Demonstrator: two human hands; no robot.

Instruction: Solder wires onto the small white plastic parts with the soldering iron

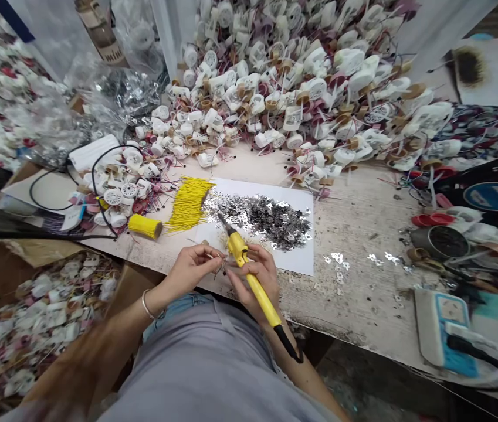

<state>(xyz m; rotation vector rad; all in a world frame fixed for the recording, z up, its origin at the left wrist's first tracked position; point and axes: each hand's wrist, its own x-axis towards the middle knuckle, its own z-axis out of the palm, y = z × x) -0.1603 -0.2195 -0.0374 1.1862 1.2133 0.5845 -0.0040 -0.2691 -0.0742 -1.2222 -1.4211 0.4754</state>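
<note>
So, at the tabletop's (354, 234) near edge, your right hand (264, 272) clenched the soldering iron (260, 296) pen-style, tip pointed away from your left hand (191, 266) pinching a wire piece (221, 265).

Yellow soldering iron (261, 296) slants tip-away, small dark part (223, 265) just beside

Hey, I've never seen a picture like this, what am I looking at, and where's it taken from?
One camera, worn on a person's head, looks down at their own two bare hands at a workbench. The right hand grips a yellow soldering iron. The left hand pinches a small piece, too tiny to identify. On the bench lie a white sheet with silvery metal bits, a bundle of yellow wires, and behind them a big heap of white plastic parts.
</note>
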